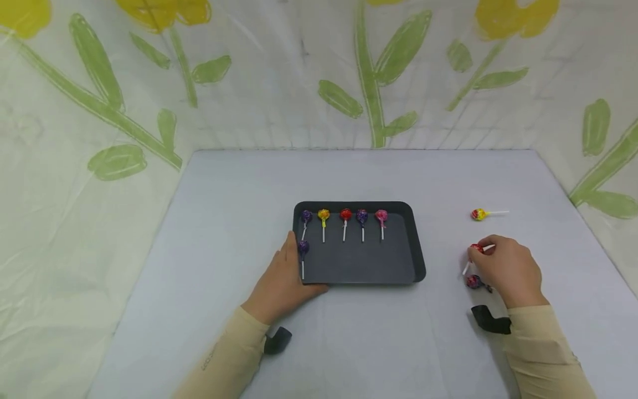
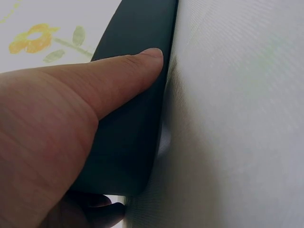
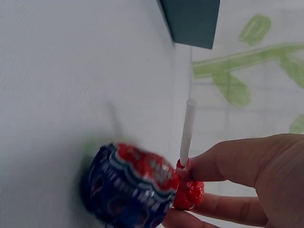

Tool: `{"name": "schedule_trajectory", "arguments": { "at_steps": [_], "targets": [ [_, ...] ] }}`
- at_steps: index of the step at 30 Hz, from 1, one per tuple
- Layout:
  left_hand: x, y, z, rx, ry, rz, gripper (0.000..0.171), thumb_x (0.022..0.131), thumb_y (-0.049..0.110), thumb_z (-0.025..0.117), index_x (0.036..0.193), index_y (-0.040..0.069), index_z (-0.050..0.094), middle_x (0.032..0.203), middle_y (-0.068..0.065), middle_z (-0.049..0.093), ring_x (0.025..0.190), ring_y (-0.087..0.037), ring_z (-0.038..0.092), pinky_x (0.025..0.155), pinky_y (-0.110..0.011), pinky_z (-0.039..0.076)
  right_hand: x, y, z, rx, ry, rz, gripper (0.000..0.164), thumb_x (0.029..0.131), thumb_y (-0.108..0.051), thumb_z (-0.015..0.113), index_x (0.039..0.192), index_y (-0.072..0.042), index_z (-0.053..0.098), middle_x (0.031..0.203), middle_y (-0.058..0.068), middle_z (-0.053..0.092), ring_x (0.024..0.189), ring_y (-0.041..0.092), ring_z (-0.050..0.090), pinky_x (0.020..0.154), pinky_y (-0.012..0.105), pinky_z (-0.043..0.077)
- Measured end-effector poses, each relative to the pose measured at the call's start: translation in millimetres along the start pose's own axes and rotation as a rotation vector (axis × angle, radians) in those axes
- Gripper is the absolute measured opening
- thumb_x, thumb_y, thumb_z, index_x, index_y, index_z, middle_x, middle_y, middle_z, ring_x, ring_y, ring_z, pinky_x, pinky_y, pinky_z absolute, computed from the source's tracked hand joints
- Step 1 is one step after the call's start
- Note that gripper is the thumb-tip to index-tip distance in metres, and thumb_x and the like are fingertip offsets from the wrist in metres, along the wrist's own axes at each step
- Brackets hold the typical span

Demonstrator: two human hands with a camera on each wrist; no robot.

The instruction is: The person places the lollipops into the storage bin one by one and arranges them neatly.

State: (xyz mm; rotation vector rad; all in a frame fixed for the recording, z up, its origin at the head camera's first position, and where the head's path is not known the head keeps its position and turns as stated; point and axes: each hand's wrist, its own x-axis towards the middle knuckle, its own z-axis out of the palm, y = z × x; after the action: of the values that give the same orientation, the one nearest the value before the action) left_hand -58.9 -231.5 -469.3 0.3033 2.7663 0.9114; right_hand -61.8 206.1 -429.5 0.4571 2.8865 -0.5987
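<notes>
My left hand holds the near left corner of a dark grey baking tray, with its thumb straight along the front wall and the other fingers at the left side. Several wrapped lollipops stand in a row along the tray's far side; one purple lollipop lies below the row's left end. To the right of the tray, my right hand pinches a red lollipop between thumb and fingers, its white stick sticking out. A second white stick shows beside those fingers. Close by lies a blue-and-red lollipop.
A yellow-and-red lollipop lies farther back on the right, its stick pointing right. The white table ends at a pale curtain painted with flowers. Black wrist mounts stick out beside both sleeves.
</notes>
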Motion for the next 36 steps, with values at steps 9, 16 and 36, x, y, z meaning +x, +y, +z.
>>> {"name": "schedule_trajectory", "arguments": {
  "at_steps": [9,16,36],
  "targets": [
    [-0.6,1.2,-0.1,0.002,0.009,-0.004,0.139,0.079,0.061,0.087,0.166,-0.004,0.000,0.170,-0.025,0.026,0.149,-0.043,0.041,0.121,-0.049,0.038,2.0,-17.6,-3.8,-0.002,0.002,-0.044,0.044,0.096,-0.035,0.061,0.119,0.001,0.070,0.102,0.020,0.075,0.079,0.029,0.066,0.052,0.032,0.045],
    [-1.2,1.2,0.2,-0.007,0.019,-0.013,0.140,0.077,0.060,0.088,0.167,-0.003,0.001,0.170,-0.024,0.026,0.148,-0.042,0.042,0.120,-0.049,0.038,3.0,-31.9,-8.2,0.033,0.006,-0.091,0.043,0.096,-0.035,0.062,0.119,-0.001,0.072,0.102,0.017,0.077,0.079,0.026,0.067,0.053,0.031,0.045],
    [-1.8,3.8,-2.0,-0.008,0.005,-0.024,0.140,0.078,0.061,0.087,0.166,-0.004,0.000,0.170,-0.026,0.026,0.148,-0.043,0.041,0.120,-0.050,0.038,2.0,-71.3,-7.2,0.052,0.009,-0.204,0.034,0.096,-0.034,0.061,0.112,-0.007,0.075,0.094,0.008,0.077,0.078,0.025,0.065,0.057,0.031,0.044]
  ]
}}
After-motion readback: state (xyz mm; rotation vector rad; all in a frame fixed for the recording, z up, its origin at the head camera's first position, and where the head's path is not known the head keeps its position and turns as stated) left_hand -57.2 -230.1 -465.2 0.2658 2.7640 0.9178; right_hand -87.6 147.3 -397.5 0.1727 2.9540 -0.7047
